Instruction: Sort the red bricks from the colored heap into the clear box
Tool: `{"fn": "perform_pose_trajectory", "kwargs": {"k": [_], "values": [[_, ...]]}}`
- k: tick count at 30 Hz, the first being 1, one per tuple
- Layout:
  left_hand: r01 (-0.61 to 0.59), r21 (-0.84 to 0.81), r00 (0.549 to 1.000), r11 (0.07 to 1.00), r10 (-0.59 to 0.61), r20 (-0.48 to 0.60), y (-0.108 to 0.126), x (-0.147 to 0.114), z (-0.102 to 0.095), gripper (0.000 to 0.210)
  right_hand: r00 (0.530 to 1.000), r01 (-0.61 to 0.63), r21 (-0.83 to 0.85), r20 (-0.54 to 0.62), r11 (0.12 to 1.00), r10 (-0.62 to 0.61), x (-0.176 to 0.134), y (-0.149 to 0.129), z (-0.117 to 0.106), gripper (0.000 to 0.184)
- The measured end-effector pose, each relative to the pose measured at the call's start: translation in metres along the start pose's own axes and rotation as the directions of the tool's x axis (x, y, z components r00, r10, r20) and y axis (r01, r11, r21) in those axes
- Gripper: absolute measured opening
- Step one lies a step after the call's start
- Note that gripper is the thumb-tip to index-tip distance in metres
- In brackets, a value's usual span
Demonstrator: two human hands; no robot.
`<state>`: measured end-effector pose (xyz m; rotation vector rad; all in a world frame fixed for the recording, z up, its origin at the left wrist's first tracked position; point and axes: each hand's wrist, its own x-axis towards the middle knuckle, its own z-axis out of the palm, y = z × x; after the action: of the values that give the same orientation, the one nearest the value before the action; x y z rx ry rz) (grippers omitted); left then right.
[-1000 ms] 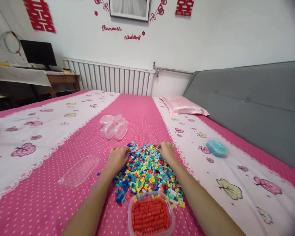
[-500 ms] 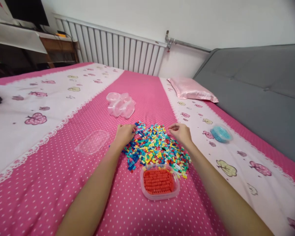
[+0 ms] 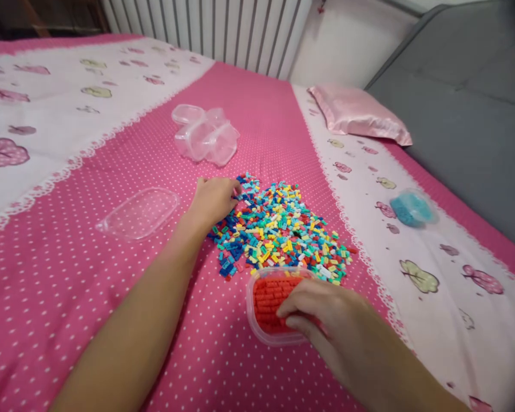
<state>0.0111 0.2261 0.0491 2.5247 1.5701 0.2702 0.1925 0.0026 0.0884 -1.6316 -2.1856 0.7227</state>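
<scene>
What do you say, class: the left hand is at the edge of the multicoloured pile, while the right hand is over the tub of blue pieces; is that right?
Not quite: the head view shows the right hand over the tub of red pieces. The left hand is indeed at the edge of the multicoloured pile.

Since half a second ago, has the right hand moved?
Yes: judged by the colourful pile, the right hand went from its right side, nearer the camera, to the red-filled container.

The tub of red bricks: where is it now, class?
In the head view, the tub sits low, just right of centre, on the near side of the mixed pile, the right hand over its right part.
</scene>
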Motion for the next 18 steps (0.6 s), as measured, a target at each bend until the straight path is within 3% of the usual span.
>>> {"fn": "perform_pose_trajectory", "kwargs": {"k": [9,18], "values": [[-0.018,0.003,0.999,1.0,0.018,-0.028,0.003,0.007,0.007,0.024,0.999,0.026,-0.094,0.04,0.995,-0.022,-0.007,0.001,0.004,0.019],[-0.018,-0.018,0.999,1.0,0.017,-0.044,0.001,0.008,0.011,0.024,0.994,-0.043,-0.034,0.101,0.999,0.046,0.0,-0.003,0.003,0.019]]}}
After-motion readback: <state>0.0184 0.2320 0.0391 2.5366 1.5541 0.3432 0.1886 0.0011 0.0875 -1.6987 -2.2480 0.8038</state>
